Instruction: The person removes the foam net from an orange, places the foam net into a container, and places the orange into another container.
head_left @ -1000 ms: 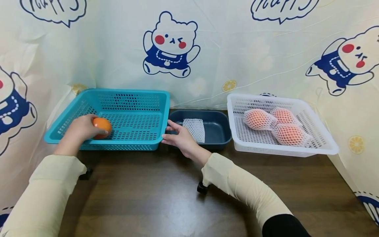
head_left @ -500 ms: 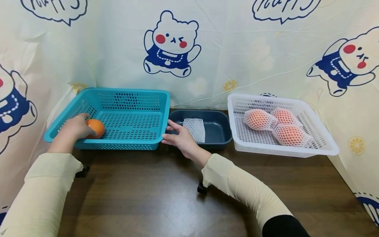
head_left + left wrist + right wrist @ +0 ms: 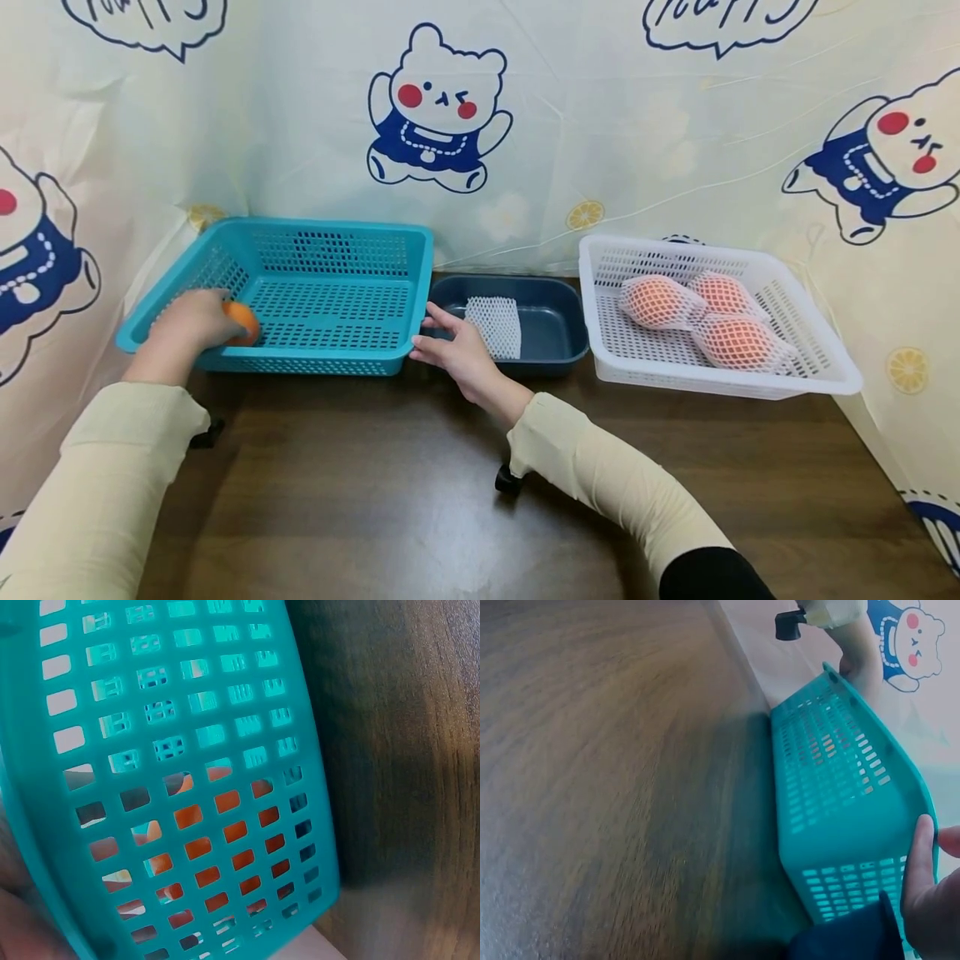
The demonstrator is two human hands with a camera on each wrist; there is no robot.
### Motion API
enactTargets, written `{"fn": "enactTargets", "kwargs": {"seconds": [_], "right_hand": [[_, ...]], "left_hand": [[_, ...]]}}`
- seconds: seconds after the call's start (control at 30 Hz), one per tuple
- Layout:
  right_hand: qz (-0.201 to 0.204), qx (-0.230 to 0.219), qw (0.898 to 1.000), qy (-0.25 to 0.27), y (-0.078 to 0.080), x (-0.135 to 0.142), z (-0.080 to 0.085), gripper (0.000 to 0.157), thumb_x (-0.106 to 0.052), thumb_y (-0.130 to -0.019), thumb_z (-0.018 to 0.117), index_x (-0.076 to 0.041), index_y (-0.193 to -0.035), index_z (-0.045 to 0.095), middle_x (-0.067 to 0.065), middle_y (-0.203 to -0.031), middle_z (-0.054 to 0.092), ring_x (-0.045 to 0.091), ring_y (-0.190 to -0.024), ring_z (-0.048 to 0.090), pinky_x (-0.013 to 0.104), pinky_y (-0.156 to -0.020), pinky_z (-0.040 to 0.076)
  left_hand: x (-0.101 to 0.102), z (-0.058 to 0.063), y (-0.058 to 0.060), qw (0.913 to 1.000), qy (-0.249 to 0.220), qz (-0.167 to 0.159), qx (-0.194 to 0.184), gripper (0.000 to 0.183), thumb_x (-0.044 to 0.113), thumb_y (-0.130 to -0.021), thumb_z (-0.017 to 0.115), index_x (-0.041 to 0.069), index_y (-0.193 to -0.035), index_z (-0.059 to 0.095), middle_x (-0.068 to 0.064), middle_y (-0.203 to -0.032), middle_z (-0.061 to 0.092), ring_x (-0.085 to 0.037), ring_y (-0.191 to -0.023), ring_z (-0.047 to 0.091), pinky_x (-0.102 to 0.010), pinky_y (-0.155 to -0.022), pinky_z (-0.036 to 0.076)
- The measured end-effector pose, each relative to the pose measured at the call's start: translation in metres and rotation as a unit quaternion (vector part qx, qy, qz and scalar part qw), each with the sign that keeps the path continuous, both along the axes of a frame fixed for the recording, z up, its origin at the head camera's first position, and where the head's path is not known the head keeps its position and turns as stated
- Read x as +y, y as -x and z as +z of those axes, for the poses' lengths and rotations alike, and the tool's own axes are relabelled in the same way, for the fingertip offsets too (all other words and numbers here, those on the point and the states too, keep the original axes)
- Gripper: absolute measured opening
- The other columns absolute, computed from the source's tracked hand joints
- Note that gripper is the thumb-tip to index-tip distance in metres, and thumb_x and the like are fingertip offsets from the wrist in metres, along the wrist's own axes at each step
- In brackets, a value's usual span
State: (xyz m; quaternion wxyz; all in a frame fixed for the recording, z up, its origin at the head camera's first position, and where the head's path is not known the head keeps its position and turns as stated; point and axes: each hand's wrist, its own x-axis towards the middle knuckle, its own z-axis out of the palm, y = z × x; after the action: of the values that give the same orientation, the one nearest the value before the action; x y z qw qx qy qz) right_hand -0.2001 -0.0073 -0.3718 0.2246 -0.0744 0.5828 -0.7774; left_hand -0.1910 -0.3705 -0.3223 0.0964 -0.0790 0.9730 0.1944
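In the head view my left hand (image 3: 187, 325) reaches into the left end of the teal basket (image 3: 322, 360) and grips an orange (image 3: 243, 322), covering much of it. Through the holes of the basket wall (image 3: 300, 761), the left wrist view shows the orange (image 3: 235, 832) low inside. My right hand (image 3: 465, 354) touches the basket's right front corner from outside, its fingers mostly straight. At that corner, the right wrist view has the right hand (image 3: 934, 911) against the teal rim.
Right of the teal basket is a dark blue tray (image 3: 551, 329) holding a white foam net sleeve (image 3: 495, 327). A white basket (image 3: 675, 382) farther right contains three net-wrapped fruits (image 3: 738, 340). All stand on a brown wooden table (image 3: 375, 492) before a printed cloth (image 3: 525, 175).
My left hand has moved slightly left inside the teal basket with the orange, which is now more hidden behind the hand. The right hand has stayed at the basket corner.
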Motion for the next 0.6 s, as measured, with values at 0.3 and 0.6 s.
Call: {"fn": "enactTargets", "kwargs": {"seconds": [0.3,0.6], "right_hand": [[0.024,-0.001,0.999,-0.023,0.003,0.003,0.005,0.061,0.003,-0.102,0.058,-0.006,-0.158,0.037,0.016,-0.139,0.050,0.019,-0.098,0.070,0.034,-0.093,0.054],[0.080,0.059,0.991,-0.092,0.007,0.032,0.014,0.047,-0.012,-0.109,0.051,-0.003,-0.154,0.044,0.016,-0.153,0.050,0.030,-0.122,0.064,0.038,-0.100,0.052]], "left_hand": [[0.001,0.001,-0.001,0.9993,0.013,0.020,0.029,0.082,0.022,-0.096,0.061,-0.018,-0.152,0.017,-0.047,-0.141,0.027,-0.059,-0.113,0.033,-0.068,-0.084,0.042],[0.027,0.007,-0.005,0.9901,0.033,0.031,0.133,0.065,0.023,-0.102,0.056,-0.002,-0.157,0.031,-0.038,-0.155,0.026,-0.064,-0.127,0.035,-0.072,-0.079,0.045]]}}
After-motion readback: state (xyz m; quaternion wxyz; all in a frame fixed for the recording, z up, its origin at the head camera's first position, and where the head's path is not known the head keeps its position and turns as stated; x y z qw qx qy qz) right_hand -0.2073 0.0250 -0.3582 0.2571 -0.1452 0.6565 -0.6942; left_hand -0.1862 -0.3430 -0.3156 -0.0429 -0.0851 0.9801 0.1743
